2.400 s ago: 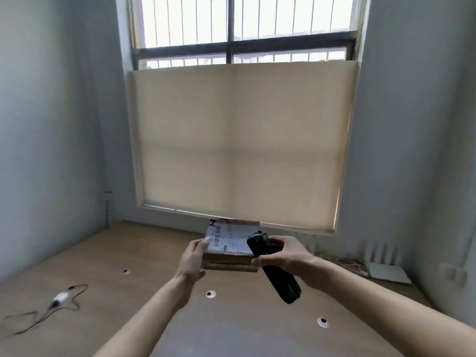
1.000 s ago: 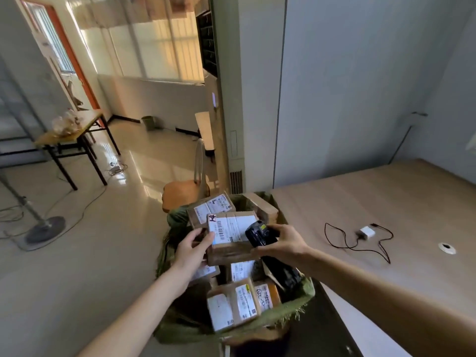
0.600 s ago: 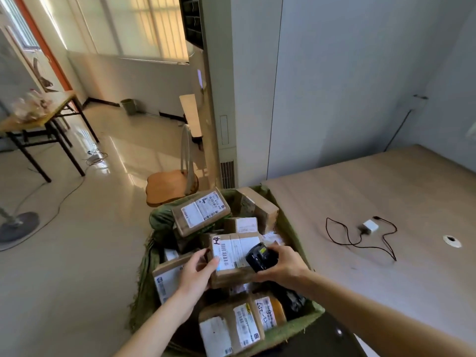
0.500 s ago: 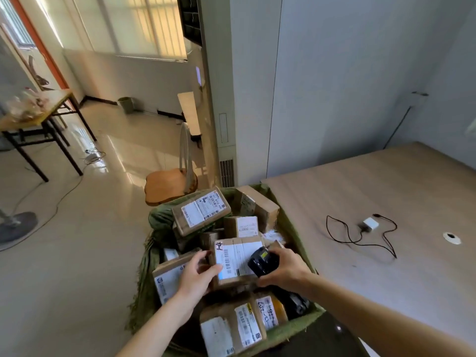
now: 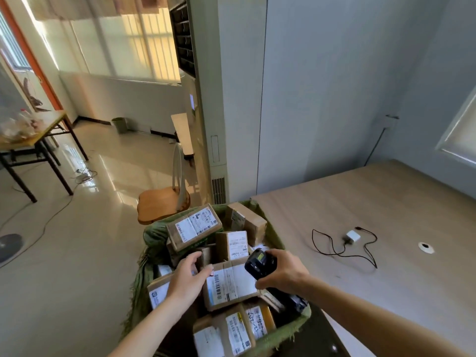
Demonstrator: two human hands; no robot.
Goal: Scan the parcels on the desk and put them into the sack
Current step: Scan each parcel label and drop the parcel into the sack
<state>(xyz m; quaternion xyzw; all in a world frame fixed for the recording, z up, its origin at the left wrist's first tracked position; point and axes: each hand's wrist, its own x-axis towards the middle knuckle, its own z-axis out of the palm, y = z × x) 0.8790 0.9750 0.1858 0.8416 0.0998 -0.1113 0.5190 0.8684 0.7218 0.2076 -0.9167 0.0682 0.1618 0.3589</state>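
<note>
A green sack (image 5: 154,235) stands against the desk's left end, filled with several brown labelled parcels. One parcel with a white barcode label (image 5: 230,284) lies on top of the pile near the middle. My left hand (image 5: 189,278) touches its left corner with loosely spread fingers, the thumb lifted off it. My right hand (image 5: 286,273) grips a black handheld scanner (image 5: 258,264) over the parcel's right end. The scanner's lower part is hidden behind my hand.
The wooden desk (image 5: 386,215) carries a white charger with a black cable (image 5: 352,237) and a round cable hole (image 5: 426,248). A wooden chair (image 5: 162,204) stands behind the sack, beside a tall white air conditioner (image 5: 206,99). A table (image 5: 33,140) stands far left.
I turned from the window to the sack. The labelled parcel went down from the air onto the pile. My left hand's hold on it has loosened; my right hand kept the scanner.
</note>
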